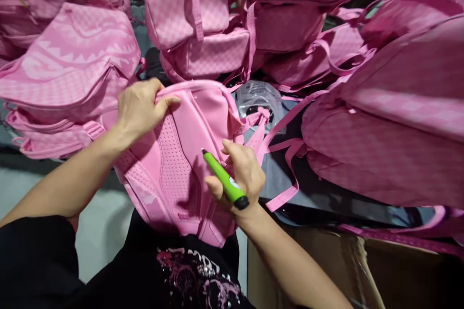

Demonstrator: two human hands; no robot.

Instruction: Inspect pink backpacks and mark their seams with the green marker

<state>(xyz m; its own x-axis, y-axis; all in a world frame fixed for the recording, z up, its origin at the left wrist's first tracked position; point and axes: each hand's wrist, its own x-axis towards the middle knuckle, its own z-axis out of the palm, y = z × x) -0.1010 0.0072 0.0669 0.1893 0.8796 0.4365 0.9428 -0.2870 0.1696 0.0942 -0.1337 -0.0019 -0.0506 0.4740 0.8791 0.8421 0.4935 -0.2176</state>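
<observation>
Clamping top edge of pink backpack [181, 164] with left hand [141, 106], closed tight on the fabric, thumb laid on the padded back panel. Holding green marker [224, 181] in right hand [241, 174], wrapped shut round the barrel. Dark tip aimed up-left over backpack's perforated back panel, black end down-right by the wrist. Cannot tell whether tip touches fabric.

Backpack itself: back panel up, tilted, bottom end against black printed shirt [188, 275], top end away from the person.

Right of backpack: loose pink straps [286, 154] trailing over a dark grey surface [290, 174].

Just beyond backpack's top right corner: clear plastic bag [259, 99], crumpled.

Left of backpack, touching it: stacked pink checkered bags [68, 63].

Straight beyond backpack: second stack [195, 24] of the same kind.

Far right of backpack: big pile [391, 120] of matching bags, blurred.

Below-right of backpack: brown cardboard box [326, 265], only part showing.
</observation>
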